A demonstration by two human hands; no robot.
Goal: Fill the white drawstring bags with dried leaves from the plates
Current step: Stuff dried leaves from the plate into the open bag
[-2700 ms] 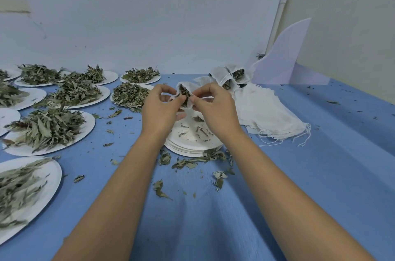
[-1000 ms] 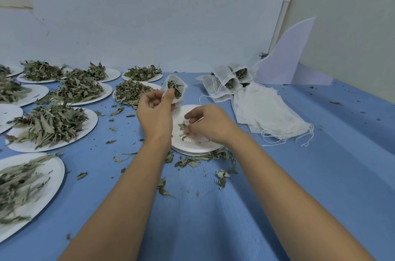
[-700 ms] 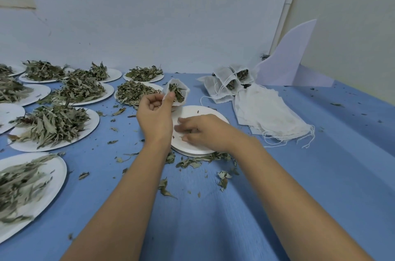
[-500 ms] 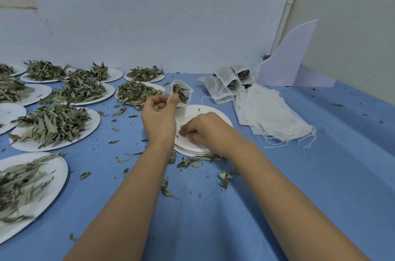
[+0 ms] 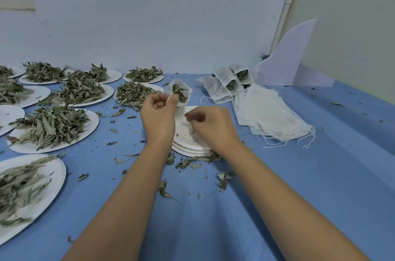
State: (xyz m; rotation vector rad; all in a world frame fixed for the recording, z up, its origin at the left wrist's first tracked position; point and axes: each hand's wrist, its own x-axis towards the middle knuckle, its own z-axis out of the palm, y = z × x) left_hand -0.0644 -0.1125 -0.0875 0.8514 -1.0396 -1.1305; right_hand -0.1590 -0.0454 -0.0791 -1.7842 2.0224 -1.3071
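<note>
My left hand [image 5: 158,117] pinches the rim of a small white drawstring bag [image 5: 178,93] and holds it up with its mouth open; green dried leaves show inside. My right hand [image 5: 211,126] hovers just right of it, over a stack of white plates [image 5: 188,150], with its fingertips bunched together as if on leaf bits from the plate. The top plate carries only crumbs. Motion blur hides what lies between those fingers.
Several plates heaped with dried leaves [image 5: 51,126] cover the left of the blue table. Filled bags [image 5: 232,83] lean together at the back, beside a pile of flat empty bags [image 5: 271,115]. Loose leaves [image 5: 190,163] litter the cloth. A white board [image 5: 286,62] stands at the back right.
My right hand let go of the bag, swept over the top plate and gathered its leaf bits, then lifted toward the bag. My left hand kept the bag raised.
</note>
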